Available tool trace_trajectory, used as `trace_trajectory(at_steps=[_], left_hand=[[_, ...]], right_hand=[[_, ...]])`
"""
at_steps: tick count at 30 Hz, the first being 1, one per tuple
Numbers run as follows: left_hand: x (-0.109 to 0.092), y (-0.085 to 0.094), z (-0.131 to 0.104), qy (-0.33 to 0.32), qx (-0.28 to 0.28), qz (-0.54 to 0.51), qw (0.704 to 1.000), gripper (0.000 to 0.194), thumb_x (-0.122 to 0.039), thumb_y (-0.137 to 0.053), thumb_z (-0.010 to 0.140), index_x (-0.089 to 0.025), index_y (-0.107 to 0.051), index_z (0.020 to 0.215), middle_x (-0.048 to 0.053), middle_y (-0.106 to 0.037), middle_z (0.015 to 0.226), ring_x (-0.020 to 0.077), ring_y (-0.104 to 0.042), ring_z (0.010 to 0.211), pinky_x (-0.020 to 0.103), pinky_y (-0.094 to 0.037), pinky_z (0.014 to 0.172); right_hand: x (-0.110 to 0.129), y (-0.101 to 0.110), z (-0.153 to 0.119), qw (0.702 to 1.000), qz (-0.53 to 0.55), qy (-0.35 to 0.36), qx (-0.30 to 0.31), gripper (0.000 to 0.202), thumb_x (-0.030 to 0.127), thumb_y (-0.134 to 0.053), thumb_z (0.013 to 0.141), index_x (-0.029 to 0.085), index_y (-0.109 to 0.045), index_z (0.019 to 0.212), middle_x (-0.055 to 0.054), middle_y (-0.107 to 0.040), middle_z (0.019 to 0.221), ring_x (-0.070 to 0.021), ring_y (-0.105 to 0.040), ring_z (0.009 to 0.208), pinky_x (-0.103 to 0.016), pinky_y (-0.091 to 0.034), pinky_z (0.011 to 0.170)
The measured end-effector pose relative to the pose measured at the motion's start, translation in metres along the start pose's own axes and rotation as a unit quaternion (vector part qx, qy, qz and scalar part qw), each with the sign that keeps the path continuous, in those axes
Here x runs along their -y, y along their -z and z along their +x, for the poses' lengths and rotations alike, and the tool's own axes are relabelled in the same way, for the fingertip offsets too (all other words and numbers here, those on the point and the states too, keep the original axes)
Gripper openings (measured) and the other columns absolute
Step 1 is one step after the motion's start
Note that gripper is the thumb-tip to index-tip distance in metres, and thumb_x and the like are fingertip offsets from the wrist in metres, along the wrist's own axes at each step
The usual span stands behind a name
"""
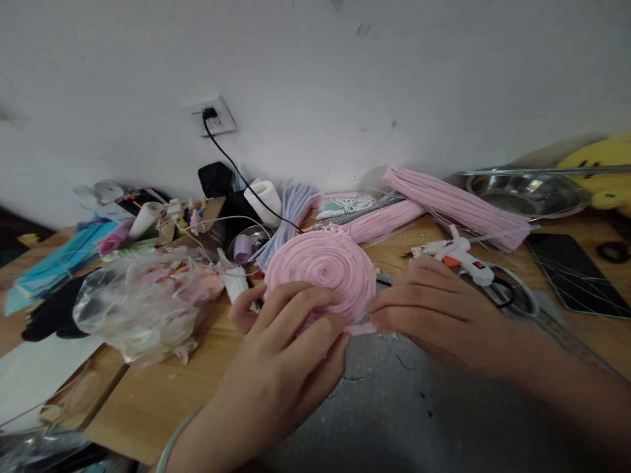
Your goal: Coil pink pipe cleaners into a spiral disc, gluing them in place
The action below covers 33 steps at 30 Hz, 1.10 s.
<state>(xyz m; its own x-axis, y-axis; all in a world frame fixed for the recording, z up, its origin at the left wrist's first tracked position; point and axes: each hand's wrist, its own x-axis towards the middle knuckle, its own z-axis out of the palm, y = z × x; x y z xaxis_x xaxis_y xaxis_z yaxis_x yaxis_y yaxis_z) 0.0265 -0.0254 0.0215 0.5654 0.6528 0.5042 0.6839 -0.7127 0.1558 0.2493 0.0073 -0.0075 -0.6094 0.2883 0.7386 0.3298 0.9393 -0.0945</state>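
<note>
A round pink coil (323,270), wound in a flat spiral, is held up over the grey mat (374,407). My left hand (296,335) grips it from the near left side, fingers bent across its face and lower edge. At the coil's lower right edge, my right hand (434,305) has its fingertips pressed together on a short pink strip (361,328) that sticks out below the coil. The undersides of the fingers on both hands are hidden.
A white glue gun (468,259) lies behind my right hand, scissors (515,289) beside it. Pink stem bundles (453,203), a metal bowl (530,190) and a phone (582,272) are at right. A plastic bag (142,302) and blue packets (59,263) lie left.
</note>
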Motion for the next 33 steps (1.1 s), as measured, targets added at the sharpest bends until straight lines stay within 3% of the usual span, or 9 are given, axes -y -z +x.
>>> trace_trajectory(at_steps=[11,18,33], left_hand=[[-0.001,-0.002,0.0,-0.004,-0.003,0.011,1.0,0.01,-0.013,-0.053,0.09,-0.021,-0.057,0.085,0.002,-0.064,0.097,0.0198,-0.057,0.097,0.036,-0.044,0.082],[-0.001,-0.003,-0.002,-0.002,-0.001,0.009,1.0,0.01,-0.013,-0.053,0.09,-0.02,-0.059,0.085,0.001,-0.064,0.099,0.0191,-0.057,0.098,0.036,-0.043,0.083],[-0.001,-0.004,-0.003,0.006,-0.002,0.017,1.0,0.01,-0.017,-0.051,0.093,-0.02,-0.058,0.085,0.002,-0.064,0.099,0.0199,-0.056,0.1,0.037,-0.041,0.085]], right_hand=[[0.005,-0.003,0.001,0.999,-0.01,-0.035,0.029,0.015,0.008,-0.045,0.092,0.013,-0.06,0.091,-0.004,-0.065,0.084,-0.0139,-0.053,0.079,-0.03,-0.043,0.076],[0.009,-0.006,0.003,0.996,-0.004,-0.08,0.041,0.015,0.014,-0.043,0.094,0.014,-0.058,0.09,-0.006,-0.066,0.087,-0.0157,-0.059,0.084,-0.03,-0.05,0.078],[0.009,-0.006,0.002,0.997,-0.008,-0.069,0.045,0.014,0.012,-0.045,0.093,0.013,-0.059,0.093,-0.007,-0.068,0.088,-0.0158,-0.06,0.084,-0.03,-0.05,0.078]])
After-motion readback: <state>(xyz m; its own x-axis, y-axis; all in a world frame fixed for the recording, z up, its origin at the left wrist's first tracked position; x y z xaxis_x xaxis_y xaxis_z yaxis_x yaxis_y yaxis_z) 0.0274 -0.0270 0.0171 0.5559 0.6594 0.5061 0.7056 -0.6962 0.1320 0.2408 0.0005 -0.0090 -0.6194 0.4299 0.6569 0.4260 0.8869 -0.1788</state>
